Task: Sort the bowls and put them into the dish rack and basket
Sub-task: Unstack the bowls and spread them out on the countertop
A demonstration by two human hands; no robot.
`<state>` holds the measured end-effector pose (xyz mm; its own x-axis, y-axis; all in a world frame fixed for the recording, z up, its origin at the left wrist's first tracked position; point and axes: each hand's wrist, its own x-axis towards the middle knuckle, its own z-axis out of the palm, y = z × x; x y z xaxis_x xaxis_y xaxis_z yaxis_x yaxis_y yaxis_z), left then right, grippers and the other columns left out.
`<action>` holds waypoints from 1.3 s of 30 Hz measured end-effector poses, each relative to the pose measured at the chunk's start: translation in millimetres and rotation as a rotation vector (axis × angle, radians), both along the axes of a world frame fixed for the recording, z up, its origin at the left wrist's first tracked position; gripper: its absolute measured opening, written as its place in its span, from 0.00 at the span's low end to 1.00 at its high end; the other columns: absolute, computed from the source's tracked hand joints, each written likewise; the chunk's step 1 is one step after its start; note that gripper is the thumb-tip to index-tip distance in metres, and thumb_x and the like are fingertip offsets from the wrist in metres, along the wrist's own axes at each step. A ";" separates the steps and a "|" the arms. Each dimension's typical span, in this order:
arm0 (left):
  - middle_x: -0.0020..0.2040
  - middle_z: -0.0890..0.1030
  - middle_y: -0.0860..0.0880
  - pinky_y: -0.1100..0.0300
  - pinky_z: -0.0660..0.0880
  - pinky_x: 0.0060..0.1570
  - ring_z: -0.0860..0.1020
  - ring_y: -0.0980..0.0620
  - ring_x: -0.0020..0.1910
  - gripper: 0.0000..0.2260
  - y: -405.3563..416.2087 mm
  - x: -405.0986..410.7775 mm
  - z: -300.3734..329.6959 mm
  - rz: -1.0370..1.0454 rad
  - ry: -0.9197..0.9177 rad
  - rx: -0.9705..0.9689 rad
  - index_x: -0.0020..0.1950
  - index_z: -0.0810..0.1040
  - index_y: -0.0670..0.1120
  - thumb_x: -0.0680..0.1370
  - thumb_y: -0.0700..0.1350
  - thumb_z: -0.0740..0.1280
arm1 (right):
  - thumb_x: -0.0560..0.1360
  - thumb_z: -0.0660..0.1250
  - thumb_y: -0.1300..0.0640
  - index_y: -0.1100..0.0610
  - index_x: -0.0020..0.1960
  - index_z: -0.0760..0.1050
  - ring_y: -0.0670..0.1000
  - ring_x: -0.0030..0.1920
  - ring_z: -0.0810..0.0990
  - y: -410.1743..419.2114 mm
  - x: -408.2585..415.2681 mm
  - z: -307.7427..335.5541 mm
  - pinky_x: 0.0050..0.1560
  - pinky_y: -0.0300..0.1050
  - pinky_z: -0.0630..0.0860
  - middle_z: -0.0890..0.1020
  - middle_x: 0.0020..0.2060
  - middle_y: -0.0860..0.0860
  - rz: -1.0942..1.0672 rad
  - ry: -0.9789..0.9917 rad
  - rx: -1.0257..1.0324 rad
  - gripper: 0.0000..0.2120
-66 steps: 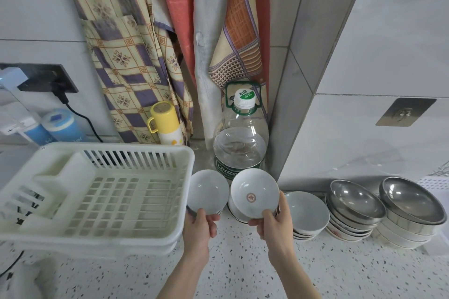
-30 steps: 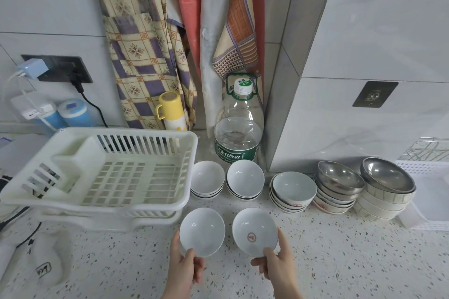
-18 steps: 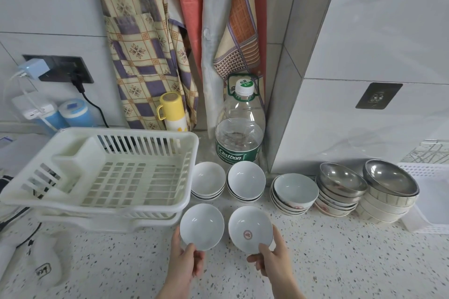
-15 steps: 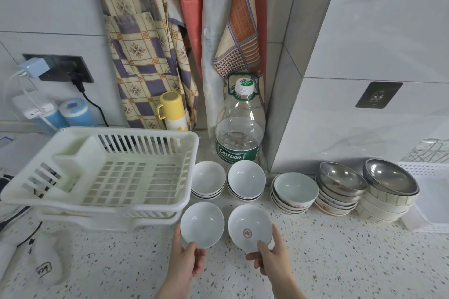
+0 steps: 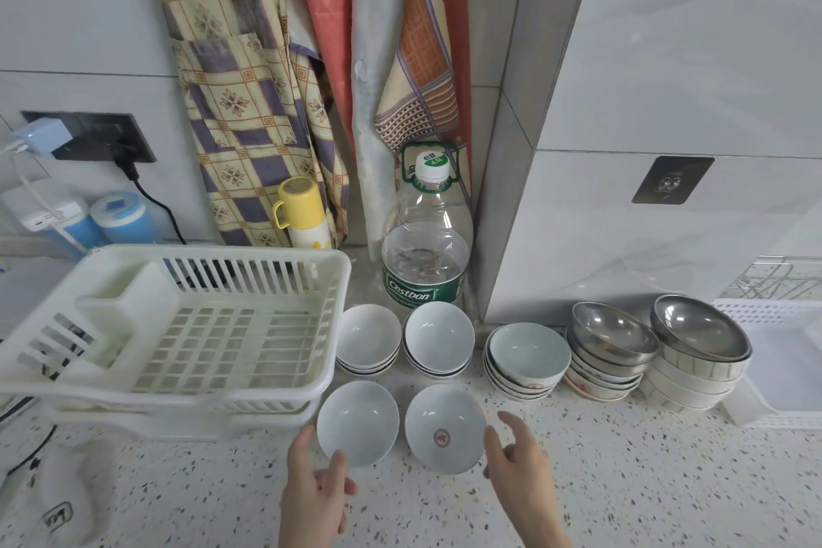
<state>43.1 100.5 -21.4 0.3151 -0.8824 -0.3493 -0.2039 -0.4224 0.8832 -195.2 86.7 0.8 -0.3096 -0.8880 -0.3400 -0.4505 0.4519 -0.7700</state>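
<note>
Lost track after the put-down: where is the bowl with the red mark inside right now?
In the head view, the red-marked bowl sits on the counter, centre front, right of a plain white bowl and just left of the right hand.

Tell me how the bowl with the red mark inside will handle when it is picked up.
The bowl with the red mark looks like glazed ceramic: probably rigid, breakable and a bit slick. It is small, so likely light enough for the right hand. Its round underside may rock if nudged.

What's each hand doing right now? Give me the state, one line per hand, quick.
Left hand: open, fingers relaxed beside the plain white bowl, gripping nothing.
Right hand: open, fingers spread beside the red-marked bowl, gripping nothing.
</note>
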 end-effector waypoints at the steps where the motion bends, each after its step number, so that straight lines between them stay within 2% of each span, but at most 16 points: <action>1: 0.30 0.83 0.46 0.61 0.69 0.19 0.70 0.50 0.17 0.19 -0.2 -3.5 5.0 -0.006 -0.015 -0.036 0.70 0.69 0.53 0.80 0.43 0.64 | 0.79 0.62 0.51 0.52 0.65 0.74 0.43 0.29 0.79 -4.7 -1.1 5.2 0.33 0.41 0.75 0.83 0.27 0.50 -0.013 0.017 -0.045 0.16; 3: 0.31 0.83 0.47 0.59 0.70 0.23 0.70 0.50 0.18 0.14 -7.9 -13.7 16.5 -0.022 -0.002 -0.082 0.66 0.73 0.52 0.81 0.44 0.65 | 0.79 0.62 0.52 0.51 0.60 0.76 0.40 0.29 0.78 -19.6 -0.8 14.7 0.32 0.38 0.71 0.83 0.28 0.46 -0.024 0.004 -0.109 0.11; 6: 0.37 0.84 0.45 0.61 0.68 0.23 0.70 0.52 0.20 0.21 -37.6 -31.2 26.7 0.034 0.139 -0.003 0.73 0.64 0.52 0.81 0.48 0.63 | 0.79 0.61 0.55 0.50 0.57 0.73 0.38 0.32 0.78 -50.9 5.9 23.0 0.33 0.35 0.68 0.83 0.28 0.46 0.015 -0.006 -0.103 0.08; 7: 0.40 0.84 0.43 0.63 0.65 0.21 0.69 0.53 0.19 0.23 -48.9 -36.7 28.4 0.055 0.195 0.050 0.75 0.61 0.50 0.82 0.48 0.62 | 0.79 0.60 0.55 0.53 0.56 0.72 0.40 0.34 0.79 -61.2 9.5 23.7 0.34 0.37 0.70 0.83 0.30 0.48 0.032 -0.012 -0.085 0.07; 9: 0.43 0.84 0.43 0.65 0.63 0.20 0.69 0.55 0.18 0.22 -69.0 -45.3 28.6 0.104 0.263 0.113 0.73 0.60 0.48 0.81 0.48 0.63 | 0.79 0.60 0.54 0.60 0.56 0.71 0.53 0.43 0.82 -79.1 18.3 21.6 0.43 0.45 0.76 0.85 0.40 0.55 0.061 0.004 -0.023 0.10; 12: 0.45 0.83 0.43 0.64 0.64 0.20 0.71 0.51 0.22 0.24 -90.5 -52.8 28.5 0.175 0.275 0.114 0.73 0.57 0.46 0.81 0.50 0.63 | 0.80 0.58 0.52 0.63 0.61 0.68 0.61 0.51 0.81 -98.0 29.4 13.9 0.47 0.46 0.74 0.83 0.50 0.61 0.092 0.073 0.052 0.16; 14: 0.44 0.82 0.42 0.63 0.62 0.22 0.71 0.49 0.24 0.19 -100.8 -54.7 27.6 0.206 0.266 0.123 0.68 0.64 0.41 0.82 0.49 0.62 | 0.80 0.58 0.52 0.63 0.61 0.66 0.61 0.51 0.81 -104.8 33.6 10.1 0.47 0.46 0.74 0.83 0.51 0.61 0.083 0.092 0.077 0.16; 16: 0.42 0.82 0.42 0.62 0.62 0.24 0.69 0.50 0.23 0.14 -109.1 -55.0 24.3 0.232 0.269 0.137 0.57 0.70 0.37 0.82 0.49 0.62 | 0.79 0.58 0.52 0.62 0.61 0.64 0.61 0.50 0.82 -109.1 35.3 6.8 0.46 0.47 0.74 0.83 0.49 0.61 0.064 0.098 0.095 0.16; 19: 0.40 0.82 0.39 0.63 0.63 0.20 0.67 0.50 0.23 0.09 -115.4 -56.5 20.8 0.287 0.272 0.100 0.58 0.67 0.44 0.82 0.46 0.62 | 0.78 0.58 0.55 0.61 0.62 0.62 0.60 0.49 0.82 -113.9 35.2 2.3 0.47 0.47 0.77 0.84 0.48 0.61 0.050 0.105 0.107 0.16; 21: 0.39 0.83 0.37 0.65 0.62 0.17 0.71 0.51 0.25 0.10 -118.3 -57.5 20.7 0.304 0.259 0.051 0.61 0.66 0.49 0.81 0.41 0.62 | 0.76 0.58 0.58 0.60 0.64 0.62 0.60 0.49 0.82 -117.1 35.4 1.3 0.49 0.48 0.77 0.84 0.48 0.61 0.050 0.091 0.110 0.17; 23: 0.39 0.83 0.37 0.65 0.62 0.17 0.73 0.53 0.24 0.10 -121.7 -57.5 21.5 0.297 0.238 0.023 0.56 0.69 0.52 0.80 0.37 0.60 | 0.74 0.58 0.62 0.60 0.65 0.62 0.61 0.50 0.81 -120.5 36.0 1.9 0.50 0.49 0.76 0.83 0.49 0.61 0.028 0.063 0.113 0.19; 25: 0.38 0.84 0.38 0.65 0.61 0.17 0.74 0.49 0.27 0.11 -125.4 -56.6 23.3 0.306 0.236 0.017 0.49 0.70 0.53 0.79 0.35 0.59 | 0.73 0.57 0.64 0.58 0.67 0.61 0.62 0.51 0.80 -123.0 36.3 3.3 0.49 0.48 0.75 0.83 0.50 0.61 -0.003 0.041 0.101 0.22; 29: 0.31 0.84 0.43 0.65 0.62 0.18 0.77 0.45 0.33 0.11 -131.6 -54.0 20.4 0.343 0.276 0.001 0.47 0.70 0.51 0.79 0.34 0.59 | 0.73 0.57 0.64 0.55 0.70 0.61 0.61 0.49 0.82 -123.9 36.5 3.5 0.51 0.49 0.76 0.83 0.50 0.61 -0.036 -0.017 0.074 0.26; 31: 0.31 0.84 0.44 0.66 0.61 0.17 0.81 0.46 0.33 0.12 -131.7 -53.5 17.9 0.359 0.288 -0.006 0.48 0.71 0.51 0.79 0.33 0.58 | 0.72 0.57 0.65 0.54 0.70 0.61 0.62 0.49 0.82 -124.3 36.7 3.2 0.52 0.51 0.77 0.83 0.50 0.60 -0.053 -0.034 0.057 0.26; 36: 0.39 0.84 0.41 0.64 0.62 0.20 0.81 0.43 0.35 0.14 -132.3 -58.2 15.7 0.389 0.299 -0.034 0.63 0.70 0.44 0.79 0.33 0.59 | 0.73 0.56 0.65 0.52 0.71 0.63 0.64 0.45 0.82 -124.5 38.3 6.5 0.51 0.54 0.78 0.81 0.50 0.59 -0.079 -0.097 -0.027 0.27; 39: 0.57 0.80 0.36 0.68 0.66 0.17 0.80 0.45 0.34 0.19 -133.8 -65.2 19.1 0.449 0.353 -0.047 0.70 0.66 0.41 0.79 0.31 0.58 | 0.73 0.56 0.66 0.52 0.71 0.63 0.64 0.45 0.82 -121.5 38.2 6.2 0.50 0.53 0.78 0.82 0.50 0.59 -0.094 -0.088 -0.067 0.27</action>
